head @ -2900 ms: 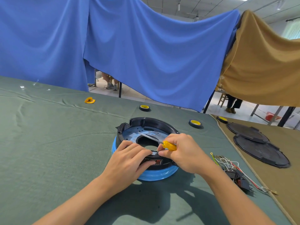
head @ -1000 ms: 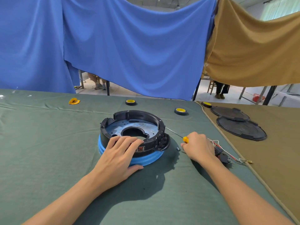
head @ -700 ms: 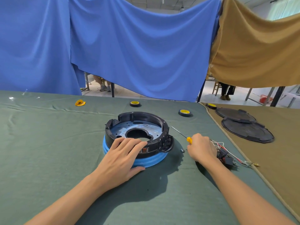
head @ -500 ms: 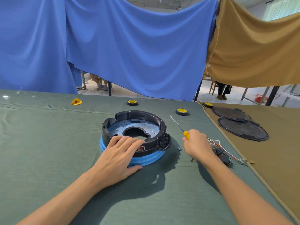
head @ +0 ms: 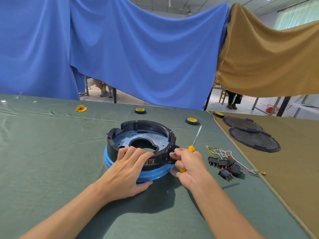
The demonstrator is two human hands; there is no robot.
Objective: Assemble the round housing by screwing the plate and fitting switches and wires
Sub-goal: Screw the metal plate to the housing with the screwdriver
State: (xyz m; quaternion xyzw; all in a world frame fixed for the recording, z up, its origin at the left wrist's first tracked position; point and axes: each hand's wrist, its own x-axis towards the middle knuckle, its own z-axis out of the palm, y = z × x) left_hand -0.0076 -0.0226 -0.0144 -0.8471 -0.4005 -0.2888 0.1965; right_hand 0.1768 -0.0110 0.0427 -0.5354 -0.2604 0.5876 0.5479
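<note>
Round housing stands in the middle of the table. It is a black ring on a blue base, and the metal plate lies inside it.

In the head view we judge it as stiff plastic and rather light, so it can slide or turn on the green cloth when a screw is driven. It does not look fragile. A good place to hold it is the near rim and the outer wall, pressed down. The left grip does exactly this: its fingers lie almost straight over the near rim, the thumb rests beside the blue base, and nothing is enclosed.

The right grip is closed around the yellow handle of the screwdriver, whose thin shaft points up and away from us. Its fingertips are at the right side of the housing and seem to pinch something small, perhaps a screw, but we cannot tell.

The switches with wires lie just beside the right grip. The thin wires will tangle easily, so we think a switch body is the better place to take hold. Beyond them runs the seam of the brown cloth, which carries two black lids. A tape roll sits behind the housing. To the left and near us the green cloth gives wide room for the arms.
</note>
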